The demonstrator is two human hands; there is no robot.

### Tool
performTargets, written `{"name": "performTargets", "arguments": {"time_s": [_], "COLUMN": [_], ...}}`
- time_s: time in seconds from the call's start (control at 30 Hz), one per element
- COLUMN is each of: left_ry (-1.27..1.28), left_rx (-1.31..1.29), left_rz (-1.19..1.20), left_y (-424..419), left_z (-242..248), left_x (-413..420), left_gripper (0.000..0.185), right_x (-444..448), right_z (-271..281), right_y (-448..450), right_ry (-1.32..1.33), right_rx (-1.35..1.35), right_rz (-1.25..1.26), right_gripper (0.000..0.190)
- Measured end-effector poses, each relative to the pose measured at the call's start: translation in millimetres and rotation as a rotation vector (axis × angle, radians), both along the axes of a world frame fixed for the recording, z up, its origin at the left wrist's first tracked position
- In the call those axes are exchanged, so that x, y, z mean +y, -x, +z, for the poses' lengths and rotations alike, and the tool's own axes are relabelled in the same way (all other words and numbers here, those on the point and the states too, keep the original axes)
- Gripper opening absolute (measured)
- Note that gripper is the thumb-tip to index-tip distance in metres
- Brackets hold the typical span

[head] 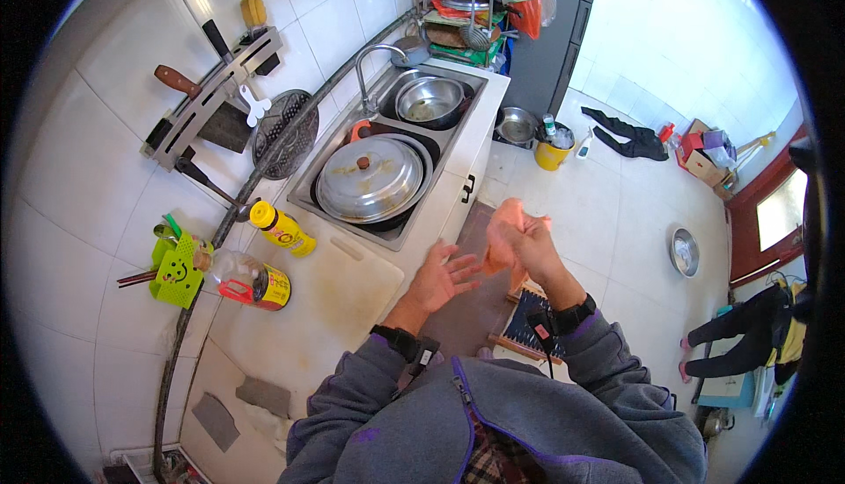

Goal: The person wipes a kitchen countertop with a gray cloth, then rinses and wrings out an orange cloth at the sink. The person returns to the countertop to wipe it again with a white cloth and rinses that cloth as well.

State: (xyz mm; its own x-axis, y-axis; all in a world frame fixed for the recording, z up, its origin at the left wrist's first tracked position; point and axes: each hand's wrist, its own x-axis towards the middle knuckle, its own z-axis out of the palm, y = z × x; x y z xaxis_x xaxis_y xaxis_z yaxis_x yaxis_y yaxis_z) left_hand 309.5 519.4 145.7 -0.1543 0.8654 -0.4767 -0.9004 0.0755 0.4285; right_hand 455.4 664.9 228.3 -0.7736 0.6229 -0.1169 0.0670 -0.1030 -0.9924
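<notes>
My right hand (538, 253) is closed around a thin orange cloth (507, 223), bunched up and held in the air over the floor. The cloth's lower edge hangs on the left side of that hand. My left hand (443, 281) is held up empty beside it, palm showing and fingers spread towards the cloth without touching it. It is close to the front edge of the counter, to the right of a pale cutting board (353, 279). Both wrists wear black bands.
A steel double sink (412, 236) holds a lidded pot (373, 174) and a steel basin (429, 98). On the counter stand a yellow container (284, 228) and a large jar (247, 279). A knife rack (218, 94) hangs on the wall. Another person (739, 332) is at far right.
</notes>
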Motion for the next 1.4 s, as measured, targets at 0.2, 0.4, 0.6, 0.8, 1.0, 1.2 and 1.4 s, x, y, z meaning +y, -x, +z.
{"name": "performTargets", "arguments": {"time_s": [0.2,0.4,0.6,0.8,1.0,1.2,1.4], "left_ry": [-0.215,-0.344,-0.025,0.151,0.154,-0.336,-0.023], "left_rx": [0.399,0.341,0.728,0.608,1.575,1.508,1.083], "left_rz": [-0.245,-0.055,-0.062,0.122,-0.128,-0.27,-0.133], "left_y": [-12,50,100,101,99,57,122], "left_z": [-4,7,1,-4,-13,14,7], "left_x": [12,-2,7,21,61,145,253], "left_gripper": [0.047,0.054,0.049,0.052,0.072,0.062,0.03], "right_x": [-27,17,31,39,65,125,265], "right_z": [6,27,13,15,31,33,31], "right_y": [6,-30,-50,-31,3,64,106], "right_ry": [0.013,-0.285,-0.057,0.292,0.288,0.15,-0.16], "right_rx": [0.132,-0.178,0.021,0.414,0.441,0.344,0.211], "right_rz": [-0.048,-0.277,-0.43,-0.388,-0.174,0.041,0.13], "right_gripper": [0.022,0.032,0.024,0.025,0.017,0.006,0.004]}}
